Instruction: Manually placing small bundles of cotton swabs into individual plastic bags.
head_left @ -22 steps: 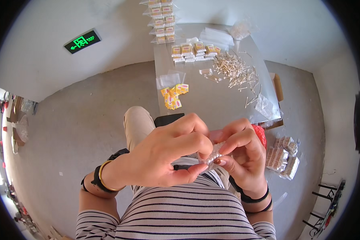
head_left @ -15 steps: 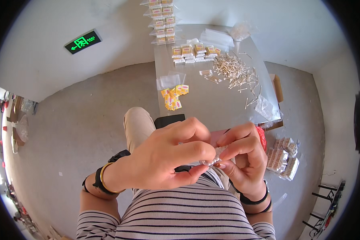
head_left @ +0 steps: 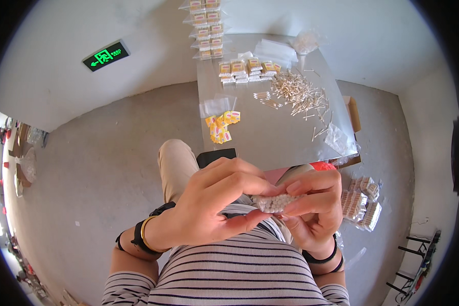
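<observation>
Between my two hands, in front of my striped shirt, is a small clear bag of cotton swabs (head_left: 274, 204), its white tips bunched toward me. My left hand (head_left: 222, 196) pinches its left end with thumb and fingers. Closed on the right end, my right hand (head_left: 313, 204) has its fingers over the top and the thumb below. On the metal table (head_left: 255, 137) beyond lie a loose heap of cotton swabs (head_left: 298, 92), yellow printed cards (head_left: 220, 127) and flat clear bags (head_left: 217, 106). Filled swab packs (head_left: 246, 69) stand in stacks behind.
A tall stack of bagged packs (head_left: 206, 30) rises at the table's far left corner. More clear bags (head_left: 275, 51) lie at the back. Bundled swab packs (head_left: 361, 204) sit on the floor at right, near a cardboard box (head_left: 354, 115). A black rack (head_left: 415, 265) leans at lower right.
The swab bag has turned so its white tips show more widely. My left hand has shifted slightly, and my right fingers have moved over the bag's top.
</observation>
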The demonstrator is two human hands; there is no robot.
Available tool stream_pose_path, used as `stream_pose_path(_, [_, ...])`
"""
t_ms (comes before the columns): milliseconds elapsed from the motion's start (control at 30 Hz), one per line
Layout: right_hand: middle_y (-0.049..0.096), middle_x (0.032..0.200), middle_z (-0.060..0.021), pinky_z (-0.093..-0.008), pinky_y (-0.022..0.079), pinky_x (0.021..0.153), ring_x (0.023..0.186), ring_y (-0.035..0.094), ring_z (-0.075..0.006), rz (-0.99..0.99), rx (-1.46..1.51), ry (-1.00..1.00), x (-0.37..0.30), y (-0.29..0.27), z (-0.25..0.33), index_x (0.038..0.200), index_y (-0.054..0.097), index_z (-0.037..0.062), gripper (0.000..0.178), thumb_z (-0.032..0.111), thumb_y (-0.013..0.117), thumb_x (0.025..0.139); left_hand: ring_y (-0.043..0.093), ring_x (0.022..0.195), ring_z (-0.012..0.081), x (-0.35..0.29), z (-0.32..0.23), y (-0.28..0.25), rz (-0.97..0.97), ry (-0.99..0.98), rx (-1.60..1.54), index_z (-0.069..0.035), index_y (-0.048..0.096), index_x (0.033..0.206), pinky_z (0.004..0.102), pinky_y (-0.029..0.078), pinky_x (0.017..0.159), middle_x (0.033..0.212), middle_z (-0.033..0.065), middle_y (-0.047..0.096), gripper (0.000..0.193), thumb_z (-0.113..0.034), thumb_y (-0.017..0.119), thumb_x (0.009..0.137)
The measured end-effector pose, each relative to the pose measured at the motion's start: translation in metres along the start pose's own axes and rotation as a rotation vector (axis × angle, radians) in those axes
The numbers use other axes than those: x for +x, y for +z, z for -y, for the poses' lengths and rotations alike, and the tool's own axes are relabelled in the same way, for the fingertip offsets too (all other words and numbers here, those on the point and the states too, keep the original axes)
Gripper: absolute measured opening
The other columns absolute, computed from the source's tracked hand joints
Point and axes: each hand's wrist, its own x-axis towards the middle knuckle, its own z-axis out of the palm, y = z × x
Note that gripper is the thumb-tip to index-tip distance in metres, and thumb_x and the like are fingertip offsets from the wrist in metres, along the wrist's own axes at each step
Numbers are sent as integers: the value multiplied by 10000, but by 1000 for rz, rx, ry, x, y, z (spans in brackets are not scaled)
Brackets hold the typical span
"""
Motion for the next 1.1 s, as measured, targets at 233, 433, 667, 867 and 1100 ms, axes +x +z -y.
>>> stream_pose_path(233, [624,1099,-145,-354,538,792,947,646,-262,-53,-85,160,14,3,12,1080,691,52,332,13,801,769,668,870,197,-4,-1,-3,-48,28,65,-37,713,1028,314,489,739,1002,93,727,305,-34,818,741])
stream_pose_path(433, [665,1004,-98,-348,531,771,923,639,-255,38,-167,40,6,-5,3,1045,723,30,335,-5,775,715,673,873,196,-6,-1,-4,-67,113,88,-33,725,1025,313,476,724,993,101,731,302,-8,817,738])
stream_pose_path(667, [674,1000,-91,-337,529,764,918,640,-237,-5,-98,63,4,-3,0,1049,721,34,321,-5,779,735,678,890,203,-10,-5,2,-190,27,2,-22,709,1033,302,478,721,1014,107,718,310,14,823,747])
stream_pose_path(867, [680,1005,-83,-331,527,760,905,636,-228,-21,-105,36,5,-1,0,1048,722,36,309,0,786,748,684,885,208,-12,-4,-4,-136,71,100,-25,695,1020,312,439,706,1010,115,709,301,10,826,751])
stream_pose_path(1100, [681,994,-93,-337,525,757,901,633,-233,-45,-83,27,5,2,-2,1044,723,21,295,6,764,753,674,817,167,-10,-2,2,-236,62,167,-68,708,983,310,424,729,941,44,723,326,-34,864,700])
